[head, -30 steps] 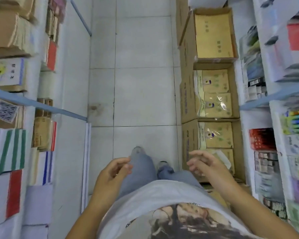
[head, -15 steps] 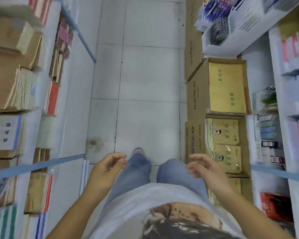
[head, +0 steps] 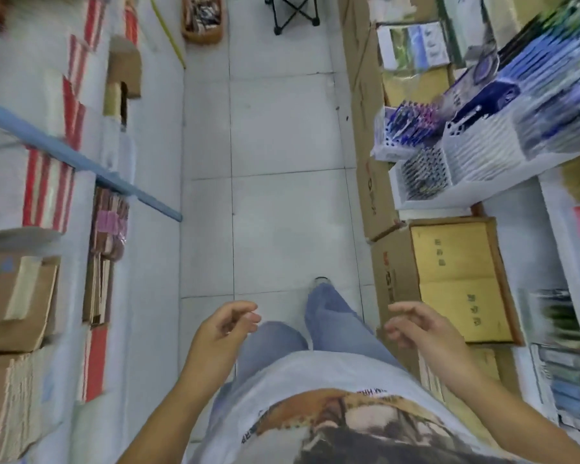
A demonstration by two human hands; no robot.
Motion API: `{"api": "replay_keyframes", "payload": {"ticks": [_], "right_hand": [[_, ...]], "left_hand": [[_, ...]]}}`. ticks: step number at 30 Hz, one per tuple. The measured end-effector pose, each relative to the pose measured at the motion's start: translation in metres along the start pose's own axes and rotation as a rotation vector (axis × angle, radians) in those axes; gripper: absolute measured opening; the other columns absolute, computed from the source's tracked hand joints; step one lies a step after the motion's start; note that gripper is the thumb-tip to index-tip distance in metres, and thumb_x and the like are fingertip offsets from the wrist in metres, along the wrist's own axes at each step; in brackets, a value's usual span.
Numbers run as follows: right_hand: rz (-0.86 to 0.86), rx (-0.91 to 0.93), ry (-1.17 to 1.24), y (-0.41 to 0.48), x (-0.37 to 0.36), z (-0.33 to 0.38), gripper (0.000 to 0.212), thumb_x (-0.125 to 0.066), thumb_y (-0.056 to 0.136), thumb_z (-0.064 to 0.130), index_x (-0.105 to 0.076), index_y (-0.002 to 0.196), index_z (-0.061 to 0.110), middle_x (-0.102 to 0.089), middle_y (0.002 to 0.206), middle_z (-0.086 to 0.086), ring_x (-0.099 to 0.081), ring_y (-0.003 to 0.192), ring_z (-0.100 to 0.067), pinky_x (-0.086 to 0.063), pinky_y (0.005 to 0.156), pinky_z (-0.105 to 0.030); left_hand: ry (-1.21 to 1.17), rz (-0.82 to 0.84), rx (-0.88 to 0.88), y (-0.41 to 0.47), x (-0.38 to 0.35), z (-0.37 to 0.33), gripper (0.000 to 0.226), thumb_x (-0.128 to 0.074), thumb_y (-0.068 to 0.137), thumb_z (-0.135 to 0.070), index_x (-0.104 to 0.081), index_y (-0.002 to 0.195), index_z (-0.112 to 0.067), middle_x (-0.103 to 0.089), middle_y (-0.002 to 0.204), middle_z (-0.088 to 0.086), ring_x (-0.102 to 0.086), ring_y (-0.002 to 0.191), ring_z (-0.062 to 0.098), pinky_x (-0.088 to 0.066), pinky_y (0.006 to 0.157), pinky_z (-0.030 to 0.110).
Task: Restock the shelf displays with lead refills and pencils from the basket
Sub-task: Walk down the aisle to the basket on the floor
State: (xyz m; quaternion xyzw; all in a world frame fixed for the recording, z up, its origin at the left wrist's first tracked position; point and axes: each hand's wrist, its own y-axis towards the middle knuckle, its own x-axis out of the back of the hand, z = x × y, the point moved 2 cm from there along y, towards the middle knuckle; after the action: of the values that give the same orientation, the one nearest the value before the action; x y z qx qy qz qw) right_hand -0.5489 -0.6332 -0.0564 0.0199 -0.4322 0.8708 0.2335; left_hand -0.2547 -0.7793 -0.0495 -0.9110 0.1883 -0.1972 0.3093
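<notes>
Empty grips: left hand (head: 226,329) and right hand (head: 416,328), fingers loosely curled, holding nothing, above glossy pale floor tiles (head: 282,212). Woven brown basket (head: 201,21), rounded, on the floor far ahead. White plastic display trays (head: 476,152), pen-filled, ahead-right of the right hand.
</notes>
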Motion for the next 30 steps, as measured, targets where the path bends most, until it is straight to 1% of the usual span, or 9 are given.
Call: {"api": "replay_keyframes", "payload": {"ticks": [2, 5, 7, 11, 14, 18, 24, 27, 30], "right_hand": [[0.033, 0.045, -0.038, 0.035, 0.003, 0.061, 0.018, -0.057, 0.095, 0.01, -0.066, 0.105, 0.021, -0.074, 0.084, 0.0, -0.069, 0.081, -0.02, -0.054, 0.077, -0.036], [0.075, 0.104, -0.087, 0.091, -0.003, 0.145, 0.018, -0.057, 0.094, 0.009, -0.065, 0.106, 0.021, -0.074, 0.083, 0.002, -0.069, 0.079, -0.018, -0.053, 0.076, -0.033], [0.099, 0.117, -0.13, 0.131, -0.013, 0.195, 0.019, -0.057, 0.094, 0.009, -0.065, 0.106, 0.021, -0.074, 0.083, 0.003, -0.069, 0.078, -0.017, -0.053, 0.078, -0.034], [0.097, 0.128, -0.129, 0.211, -0.039, 0.281, 0.02, -0.056, 0.093, 0.004, -0.065, 0.105, 0.017, -0.074, 0.084, -0.003, -0.068, 0.077, -0.021, -0.053, 0.08, -0.037], [0.065, 0.131, -0.091, 0.261, -0.052, 0.34, 0.02, -0.055, 0.094, 0.003, -0.064, 0.105, 0.017, -0.073, 0.082, -0.002, -0.067, 0.074, -0.017, -0.053, 0.072, -0.029], [-0.01, 0.086, -0.008, 0.313, -0.05, 0.414, 0.021, -0.053, 0.093, -0.001, -0.064, 0.104, 0.013, -0.073, 0.082, -0.007, -0.065, 0.074, -0.02, -0.051, 0.071, -0.031], [-0.068, 0.011, 0.071, 0.408, -0.035, 0.506, 0.018, -0.056, 0.093, 0.002, -0.065, 0.104, 0.014, -0.074, 0.083, -0.007, -0.065, 0.076, -0.024, -0.05, 0.074, -0.037], [-0.055, -0.006, 0.038, 0.477, -0.026, 0.562, 0.017, -0.057, 0.092, 0.002, -0.064, 0.104, 0.012, -0.074, 0.082, -0.01, -0.065, 0.077, -0.027, -0.051, 0.082, -0.045], [0.016, 0.004, -0.026, 0.535, -0.02, 0.637, 0.018, -0.06, 0.091, 0.006, -0.065, 0.104, 0.018, -0.074, 0.084, -0.005, -0.067, 0.081, -0.026, -0.052, 0.085, -0.043]], "left_hand": [[-0.014, -0.022, 0.03, 0.026, 0.008, -0.03, 0.015, -0.061, 0.098, -0.011, -0.072, 0.1, -0.021, -0.077, 0.091, -0.007, -0.072, 0.086, 0.007, -0.054, 0.075, 0.014], [-0.05, -0.077, 0.058, 0.074, 0.026, -0.068, 0.014, -0.064, 0.096, -0.014, -0.073, 0.097, -0.024, -0.077, 0.092, -0.005, -0.072, 0.088, 0.01, -0.055, 0.088, 0.032], [-0.066, -0.111, 0.065, 0.115, 0.041, -0.091, 0.016, -0.065, 0.095, -0.017, -0.074, 0.093, -0.031, -0.078, 0.093, -0.005, -0.073, 0.087, 0.011, -0.054, 0.091, 0.04], [-0.07, -0.129, 0.046, 0.213, 0.062, -0.145, 0.027, -0.063, 0.096, -0.018, -0.073, 0.089, -0.042, -0.077, 0.094, -0.006, -0.073, 0.086, 0.011, -0.054, 0.088, 0.038], [-0.075, -0.1, 0.02, 0.292, 0.074, -0.2, 0.018, -0.064, 0.095, -0.018, -0.073, 0.094, -0.033, -0.077, 0.092, -0.006, -0.073, 0.086, 0.009, -0.054, 0.09, 0.037], [-0.03, -0.008, -0.028, 0.387, 0.087, -0.3, 0.017, -0.062, 0.097, -0.017, -0.072, 0.097, -0.03, -0.077, 0.092, -0.01, -0.072, 0.087, 0.006, -0.052, 0.08, 0.02], [0.016, 0.04, -0.102, 0.532, 0.094, -0.426, 0.014, -0.061, 0.098, -0.015, -0.071, 0.102, -0.024, -0.077, 0.095, -0.006, -0.073, 0.086, 0.01, -0.051, 0.08, 0.022], [0.017, -0.012, -0.101, 0.596, 0.091, -0.473, 0.014, -0.061, 0.098, -0.016, -0.07, 0.102, -0.025, -0.077, 0.095, -0.009, -0.072, 0.085, 0.008, -0.051, 0.079, 0.021], [-0.041, -0.093, -0.053, 0.64, 0.092, -0.516, 0.014, -0.062, 0.097, -0.017, -0.071, 0.099, -0.026, -0.077, 0.094, -0.008, -0.072, 0.084, 0.008, -0.053, 0.083, 0.027]]}}
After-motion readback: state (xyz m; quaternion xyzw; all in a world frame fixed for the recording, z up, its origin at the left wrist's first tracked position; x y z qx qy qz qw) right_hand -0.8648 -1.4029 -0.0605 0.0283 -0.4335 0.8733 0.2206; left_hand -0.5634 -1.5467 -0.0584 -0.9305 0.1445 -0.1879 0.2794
